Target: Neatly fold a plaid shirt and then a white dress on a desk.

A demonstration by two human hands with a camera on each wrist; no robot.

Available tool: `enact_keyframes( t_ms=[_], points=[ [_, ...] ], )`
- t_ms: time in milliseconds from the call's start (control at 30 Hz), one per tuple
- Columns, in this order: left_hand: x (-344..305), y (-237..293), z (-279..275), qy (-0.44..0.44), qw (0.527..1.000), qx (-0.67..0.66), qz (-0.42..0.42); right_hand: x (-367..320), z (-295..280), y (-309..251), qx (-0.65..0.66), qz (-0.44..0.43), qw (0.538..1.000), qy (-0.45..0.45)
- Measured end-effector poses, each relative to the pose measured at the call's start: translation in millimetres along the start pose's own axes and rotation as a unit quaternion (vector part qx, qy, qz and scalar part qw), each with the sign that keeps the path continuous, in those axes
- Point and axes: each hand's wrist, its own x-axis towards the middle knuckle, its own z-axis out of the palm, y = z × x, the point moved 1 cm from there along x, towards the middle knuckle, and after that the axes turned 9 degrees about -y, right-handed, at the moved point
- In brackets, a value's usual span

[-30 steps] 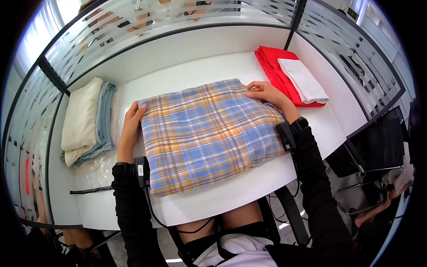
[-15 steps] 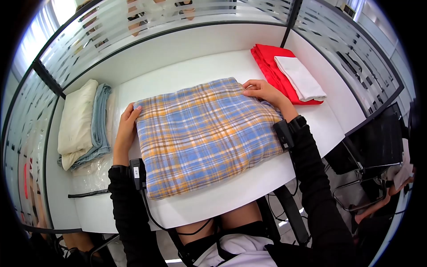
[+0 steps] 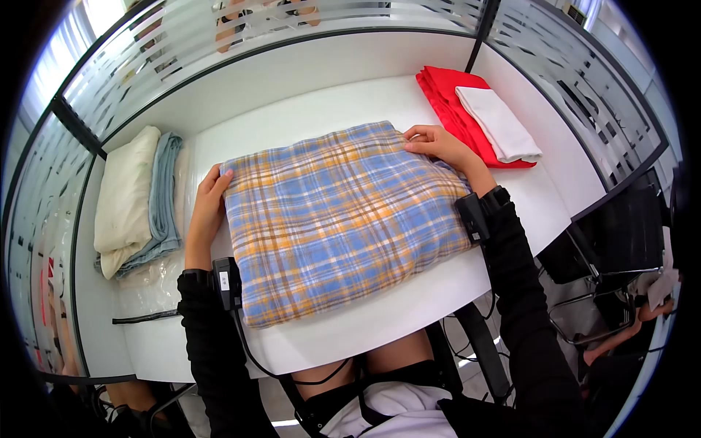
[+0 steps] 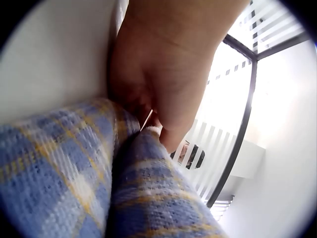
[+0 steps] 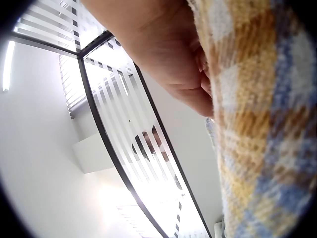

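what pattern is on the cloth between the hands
Blue, orange-yellow, brown and white plaid on the cloth; it shows best in the head view.

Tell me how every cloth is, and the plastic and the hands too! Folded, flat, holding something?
Plaid cloth: folded, held by both hands
Left hand: gripping plaid cloth's left edge
Right hand: pinching its far edge
Cream cloth: folded
Blue cloth: folded, partly under cream
Red cloth: folded
White cloth: folded, on red
Plastic: wrinkled
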Motion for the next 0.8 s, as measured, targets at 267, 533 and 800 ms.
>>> enact_keyframes(
  t_ms=[267,533,800],
  points=[
    [0.9,-1.6,-2.1,0.006,1.0,0.011,-0.005,3.1,-0.4,2.2,0.007,-0.003,1.0,0.0],
    [2.5,-4.1,-4.7,0.003,1.0,0.006,-0.009,2.4,-0.8,5.6,0.021,-0.012,1.0,0.002],
    [0.3,-1.8,-1.9,0.013,1.0,0.006,-0.005,4.3,-1.8,7.0,0.013,0.003,1.0,0.007]
  ],
)
